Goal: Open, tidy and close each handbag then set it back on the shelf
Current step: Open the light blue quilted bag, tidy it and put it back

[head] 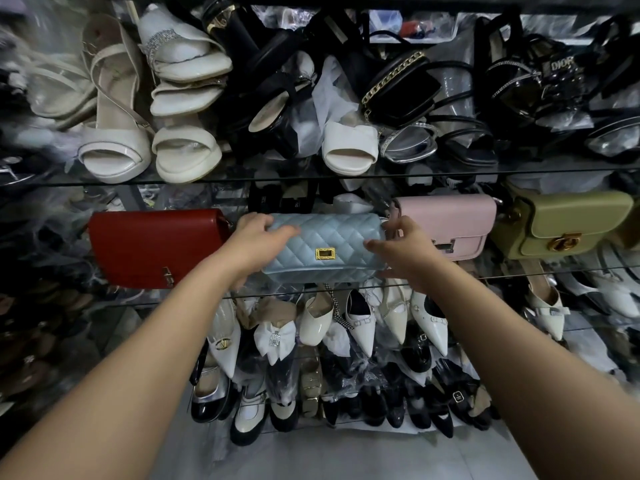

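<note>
Glass shelf [502, 277] at mid-rack carries a row of bags. The blue bag [325, 237] sits between the red bag [156, 247] and the pink bag [457, 223], long axis left to right. The left hand [259, 237] grips its left end and the right hand [401, 247] its right end. Both hands are equally near.

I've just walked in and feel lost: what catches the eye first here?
At the centre, the left hand and right hand grip a pale blue quilted handbag by its ends. A red handbag stands to its left, a pink handbag and an olive handbag to its right. Shoes crowd the rows above and below.
</note>
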